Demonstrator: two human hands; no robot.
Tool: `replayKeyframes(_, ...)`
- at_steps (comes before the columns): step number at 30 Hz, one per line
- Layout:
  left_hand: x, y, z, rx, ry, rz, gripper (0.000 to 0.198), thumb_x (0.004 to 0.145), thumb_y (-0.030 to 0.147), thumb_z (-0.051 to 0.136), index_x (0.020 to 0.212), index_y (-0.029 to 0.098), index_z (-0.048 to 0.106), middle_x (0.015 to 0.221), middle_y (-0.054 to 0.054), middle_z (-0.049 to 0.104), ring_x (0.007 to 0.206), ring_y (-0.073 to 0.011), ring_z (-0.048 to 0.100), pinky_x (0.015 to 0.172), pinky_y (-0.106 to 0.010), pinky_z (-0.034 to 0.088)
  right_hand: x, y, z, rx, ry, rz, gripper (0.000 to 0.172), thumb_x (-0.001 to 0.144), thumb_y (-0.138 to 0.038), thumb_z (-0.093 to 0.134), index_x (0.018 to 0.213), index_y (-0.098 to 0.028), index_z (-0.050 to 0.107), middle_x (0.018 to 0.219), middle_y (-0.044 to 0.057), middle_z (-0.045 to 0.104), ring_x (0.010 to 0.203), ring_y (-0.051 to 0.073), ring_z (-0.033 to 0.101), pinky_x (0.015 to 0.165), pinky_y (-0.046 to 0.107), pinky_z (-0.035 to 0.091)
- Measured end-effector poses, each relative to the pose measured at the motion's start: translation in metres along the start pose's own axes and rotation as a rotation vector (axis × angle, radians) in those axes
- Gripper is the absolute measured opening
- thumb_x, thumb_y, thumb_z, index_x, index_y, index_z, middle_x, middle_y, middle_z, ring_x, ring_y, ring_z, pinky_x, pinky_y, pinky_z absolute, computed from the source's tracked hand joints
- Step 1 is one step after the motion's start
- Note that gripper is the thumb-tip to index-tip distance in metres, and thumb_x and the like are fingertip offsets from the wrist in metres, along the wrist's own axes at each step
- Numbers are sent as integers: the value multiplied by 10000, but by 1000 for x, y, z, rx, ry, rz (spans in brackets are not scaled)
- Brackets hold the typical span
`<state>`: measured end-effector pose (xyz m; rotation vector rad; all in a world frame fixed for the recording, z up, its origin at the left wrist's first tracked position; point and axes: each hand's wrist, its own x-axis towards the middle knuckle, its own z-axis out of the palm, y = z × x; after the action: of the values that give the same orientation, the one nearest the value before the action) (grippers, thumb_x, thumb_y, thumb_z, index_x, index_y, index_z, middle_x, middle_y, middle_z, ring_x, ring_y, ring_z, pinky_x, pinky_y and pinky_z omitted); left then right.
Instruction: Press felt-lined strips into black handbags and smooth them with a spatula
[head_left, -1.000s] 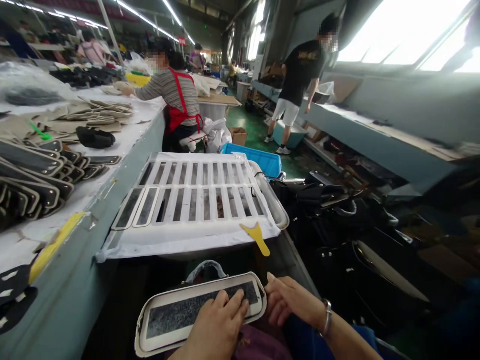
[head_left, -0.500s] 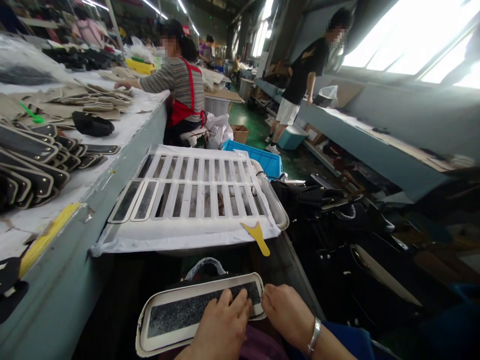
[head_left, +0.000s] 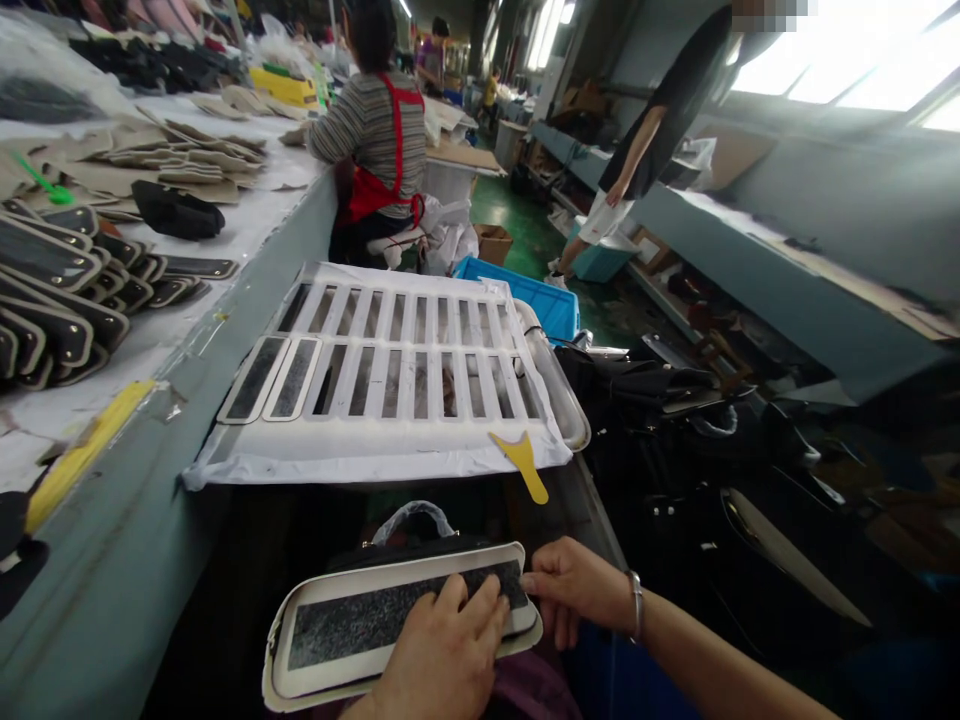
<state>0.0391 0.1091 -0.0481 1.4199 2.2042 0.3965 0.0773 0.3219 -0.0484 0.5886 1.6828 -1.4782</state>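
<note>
A cream-rimmed oblong piece with a dark speckled strip [head_left: 352,620] lies tilted across my lap at the bottom centre. Flat on its right half rests my left hand [head_left: 450,640], fingers spread over the strip. At the piece's right end is my right hand [head_left: 574,590], wearing a silver bangle, with thumb and forefinger pinched by the rim; what they hold, if anything, is too small to make out. Behind the piece stands a plastic-wrapped handle [head_left: 412,515] on a black bag body.
Ahead is a white slotted rack [head_left: 390,440] carrying two oblong panels [head_left: 292,380] and a yellow forked tool [head_left: 525,465]. The left bench [head_left: 202,330] holds stacked dark panels [head_left: 52,290]. Black bags [head_left: 660,380] lie right. One person [head_left: 375,130] sits ahead; another [head_left: 667,120] stands beyond.
My right hand has shifted slightly right and up, its fingers further off the rim. My left hand stays on the strip. The standing person has come nearer, and the view has tilted down.
</note>
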Motion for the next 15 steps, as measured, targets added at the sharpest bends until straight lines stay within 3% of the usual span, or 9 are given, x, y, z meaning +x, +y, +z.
replayKeyframes(4, 0, 3, -14, -83, 2, -28, 590, 822, 402, 552, 1357, 213, 388, 1429, -84, 368, 1131, -357, 438, 869, -509, 452, -2, -5, 14, -179, 179, 2, 359, 792, -508, 489, 651, -184, 428, 501, -1, 596, 404, 125, 571, 353, 183, 395)
replayKeyframes(6, -14, 0, -26, -218, 15, 18, 732, 766, 490, 607, 1386, 219, 326, 1433, -96, 357, 1168, -358, 422, 934, -521, 410, -8, -5, 20, -330, 265, -37, 338, 838, -469, 428, 645, -191, 422, 504, 11, 600, 410, 132, 576, 354, 183, 377)
replayKeyframes(8, -41, -10, -36, -418, 132, 3, 779, 742, 530, 616, 1389, 233, 300, 1389, -95, 416, 1147, -298, 469, 952, -435, 421, -15, -3, 22, -453, 343, -66, 347, 877, -453, 351, 655, -197, 427, 528, 29, 613, 427, 142, 591, 357, 190, 365)
replayKeyframes(10, -76, -27, -41, -563, 395, -236, 598, 797, 504, 544, 1301, 220, 395, 1254, -89, 525, 1016, -219, 554, 880, -328, 465, -22, -3, 22, -552, 378, -54, 367, 902, -445, 289, 682, -200, 451, 561, 42, 628, 433, 153, 598, 362, 206, 368)
replayKeyframes(12, -111, -47, -40, -556, 661, -617, 415, 831, 473, 477, 1127, 182, 475, 1083, -88, 576, 885, -191, 580, 790, -301, 482, -27, -9, 26, -682, 464, -65, 366, 893, -470, 322, 715, -199, 491, 598, 55, 636, 495, 185, 622, 413, 243, 410)
replayKeyframes(13, -124, -57, -38, -507, 705, -753, 397, 813, 480, 497, 1063, 173, 474, 1028, -86, 575, 861, -196, 575, 766, -308, 479, -28, -14, 33, -757, 532, -123, 347, 884, -474, 360, 756, -194, 521, 642, 64, 645, 564, 206, 639, 469, 268, 443)
replayKeyframes(15, -140, -74, -30, -427, 622, -842, 360, 777, 492, 534, 935, 175, 471, 924, -60, 567, 839, -204, 560, 749, -317, 466, -27, -29, 58, -906, 633, -377, 263, 877, -408, 427, 919, -188, 564, 805, 82, 665, 767, 240, 647, 642, 327, 485)
